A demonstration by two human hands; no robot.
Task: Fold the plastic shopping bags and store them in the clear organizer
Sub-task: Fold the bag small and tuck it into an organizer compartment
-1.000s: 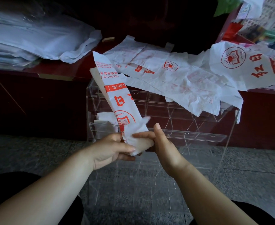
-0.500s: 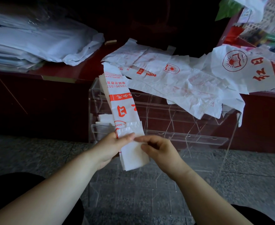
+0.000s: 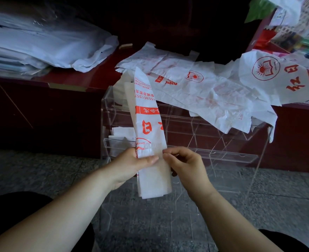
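White, red-printed plastic bag strip [image 3: 148, 128] stands near-upright before the clear acrylic organizer [image 3: 222, 135]. The left hand [image 3: 133, 164] grips its left edge; the right hand [image 3: 184, 162] seemingly pinches the right edge, level with it.

Left hand [image 3: 131, 164] and right hand [image 3: 184, 162] pinch a folded bag strip [image 3: 148, 128] before the clear organizer [image 3: 222, 142].

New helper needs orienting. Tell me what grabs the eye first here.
The long folded bag strip, white with red print, stands at centre, gripped by the left hand and pinched at its edge by the right hand. Behind it sits the clear organizer, with loose printed bags draped over its top.
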